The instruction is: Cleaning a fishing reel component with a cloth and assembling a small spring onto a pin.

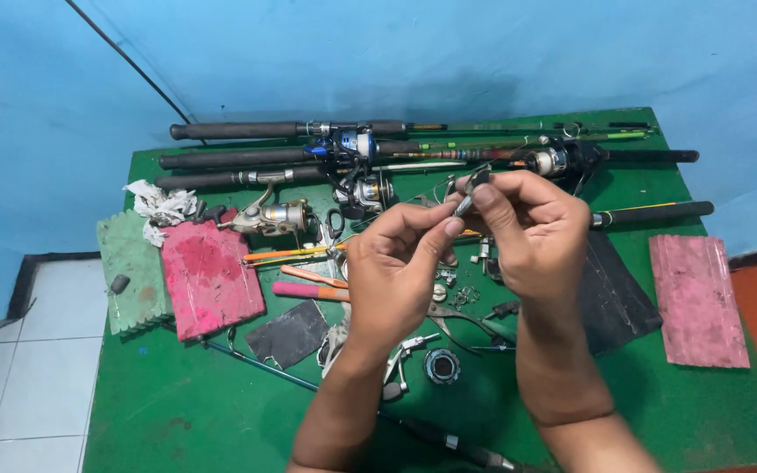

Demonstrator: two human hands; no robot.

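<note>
Both hands are raised over the middle of a green table (177,403). My left hand (393,276) and my right hand (527,236) pinch the same small grey metal reel part (470,191) between thumbs and fingertips. A thin wire bail curves off the part to the left. Below the hands lie loose reel pieces: a round spool (442,365), a metal handle arm (406,350) and small screws and fittings.
Several fishing rods with black grips (238,130) and spinning reels (278,215) lie across the far half of the table. Pink foam pads (210,276) (698,298), a green pad (129,271), a black mat (615,293), crumpled paper (161,206) and orange-handled tools (308,273) surround the hands. Tiled floor lies left.
</note>
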